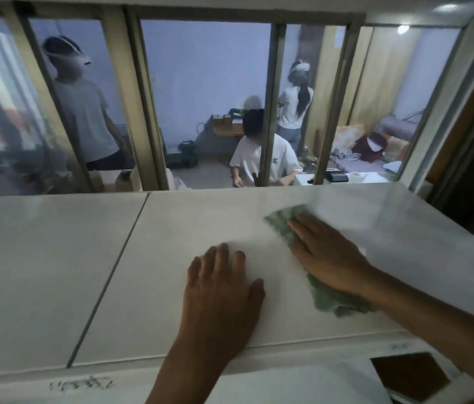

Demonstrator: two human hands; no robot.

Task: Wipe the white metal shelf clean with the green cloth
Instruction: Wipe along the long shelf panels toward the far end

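The white metal shelf [171,228] spans the view as a flat top made of two panels with a dark seam [107,281] between them. My right hand [326,255] lies flat on the green cloth [281,225] on the right panel, pressing it to the surface; cloth shows beyond the fingertips and bunched under the wrist. The hand and cloth look motion-blurred. My left hand [224,290] rests palm-down with fingers apart on the bare shelf, just left of the cloth, near the front edge.
Behind the shelf's far edge stands a glazed partition with metal frame bars [269,106]. Three people are in the room beyond the glass. A front lip with handwriting [80,384] runs below the shelf, and a dark brown item [410,377] sits lower right.
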